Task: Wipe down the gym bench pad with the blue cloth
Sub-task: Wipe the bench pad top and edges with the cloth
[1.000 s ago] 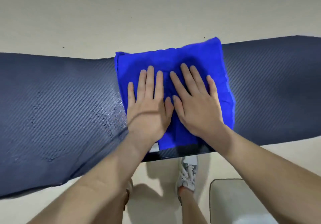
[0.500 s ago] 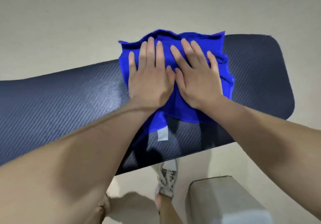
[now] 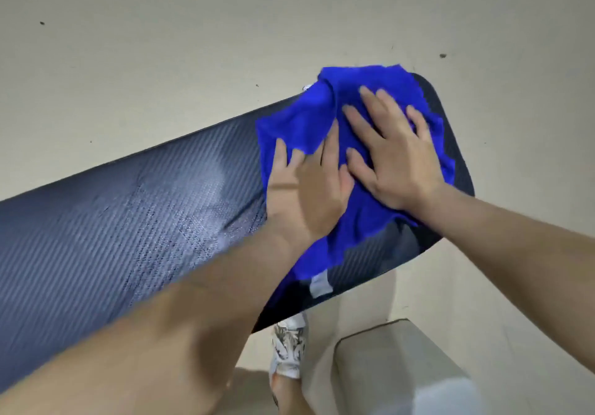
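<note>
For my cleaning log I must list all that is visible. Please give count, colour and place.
Textured padded gym bench pad: one, dark navy, diagonal across the view.
Crumpled blue cloth: one, bright blue, on the pad's right end.
Small fabric label: one, white, on the cloth's near corner.
Smooth floor: one, beige, around the pad.
Rectangular block: one, pale grey, lower right on the floor.
Laced sneaker: one, white-grey, below the pad's near edge.
Hands: two, bare, left hand and right hand pressing the cloth.
</note>
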